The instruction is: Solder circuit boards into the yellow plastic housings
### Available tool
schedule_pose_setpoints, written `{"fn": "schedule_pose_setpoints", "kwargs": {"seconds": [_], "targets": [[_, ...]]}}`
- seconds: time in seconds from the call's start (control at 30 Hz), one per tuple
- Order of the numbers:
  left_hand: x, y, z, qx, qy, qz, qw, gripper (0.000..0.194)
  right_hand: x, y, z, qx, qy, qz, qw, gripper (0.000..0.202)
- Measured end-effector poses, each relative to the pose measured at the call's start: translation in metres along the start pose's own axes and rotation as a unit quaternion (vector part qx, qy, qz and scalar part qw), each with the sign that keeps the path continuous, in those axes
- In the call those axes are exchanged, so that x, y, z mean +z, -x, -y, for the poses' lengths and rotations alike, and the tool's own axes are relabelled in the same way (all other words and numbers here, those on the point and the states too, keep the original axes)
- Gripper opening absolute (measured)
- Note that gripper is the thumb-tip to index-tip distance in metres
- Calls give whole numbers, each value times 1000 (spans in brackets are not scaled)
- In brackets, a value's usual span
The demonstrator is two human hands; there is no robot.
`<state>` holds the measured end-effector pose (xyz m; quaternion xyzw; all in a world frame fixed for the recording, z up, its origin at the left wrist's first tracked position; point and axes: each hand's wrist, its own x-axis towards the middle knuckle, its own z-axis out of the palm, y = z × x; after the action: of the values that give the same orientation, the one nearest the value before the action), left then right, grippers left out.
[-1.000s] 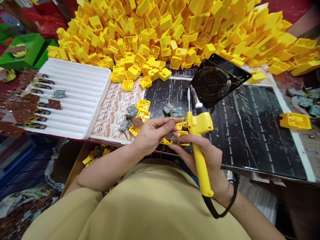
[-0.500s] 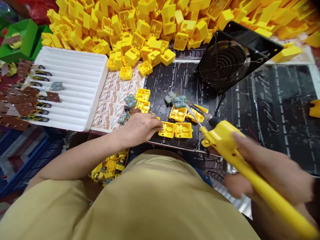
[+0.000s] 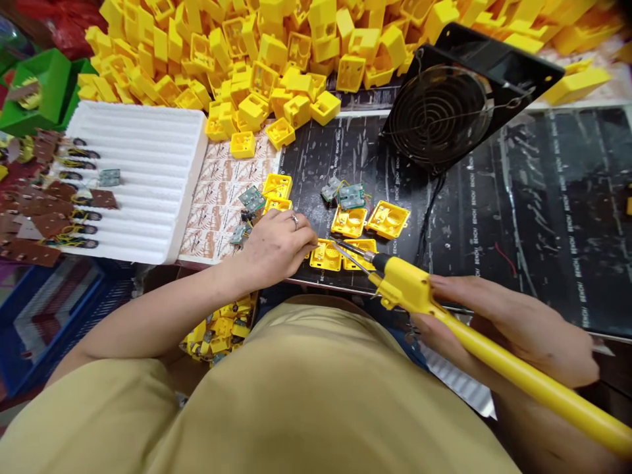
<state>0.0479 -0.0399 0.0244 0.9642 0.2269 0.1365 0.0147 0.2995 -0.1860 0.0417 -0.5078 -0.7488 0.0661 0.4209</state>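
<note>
My right hand (image 3: 498, 322) grips a yellow soldering iron (image 3: 409, 283) with a black nozzle and a thin feed tube beside its tip. The tip reaches over a pair of open yellow plastic casings (image 3: 326, 255) near the bench's front edge. Fingers pressed together, my left hand (image 3: 281, 247) is at the left edge of that pair; what is between its fingertips is hidden. More open casings (image 3: 388, 219) lie just behind. Green circuit boards (image 3: 352, 196) with wires rest by them, and another circuit board (image 3: 252, 198) is beyond my left hand.
A large heap of yellow casings (image 3: 266, 76) fills the back. A black fan (image 3: 437, 115) stands at the back right, its cable trailing forward. On the left, a white foam tray (image 3: 143, 178) carries speakers and brown boards (image 3: 47, 210). Below are a blue crate (image 3: 37, 342) and more yellow pieces (image 3: 220, 332).
My right hand has brought the soldering iron left and down, its tip going from the rear casings to the front pair. My left hand stays nearly in place.
</note>
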Motion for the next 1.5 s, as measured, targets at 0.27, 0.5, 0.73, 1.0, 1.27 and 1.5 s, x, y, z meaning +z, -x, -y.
{"fn": "schedule_pose_setpoints", "kwargs": {"seconds": [0.27,0.5,0.73,1.0,1.27,1.5], "targets": [[1,0,-2,84,-93,-71,990,15,4,-9,-3,-71,-55,32,995,14],[-1,-3,-4,127,-150,-69,978,22,8,-9,-3,-76,-5,23,997,13],[-4,-5,-3,129,-152,-50,979,24,3,-19,-6,-135,8,71,988,16],[-6,-7,-1,138,-146,-38,979,21,-13,-20,-8,-120,14,75,990,9],[-7,-9,0,136,-144,-28,980,20,-14,-16,-6,-82,0,67,994,8],[-8,-5,3,100,-77,-34,991,17,-11,-18,-6,-75,5,83,994,6]]}}
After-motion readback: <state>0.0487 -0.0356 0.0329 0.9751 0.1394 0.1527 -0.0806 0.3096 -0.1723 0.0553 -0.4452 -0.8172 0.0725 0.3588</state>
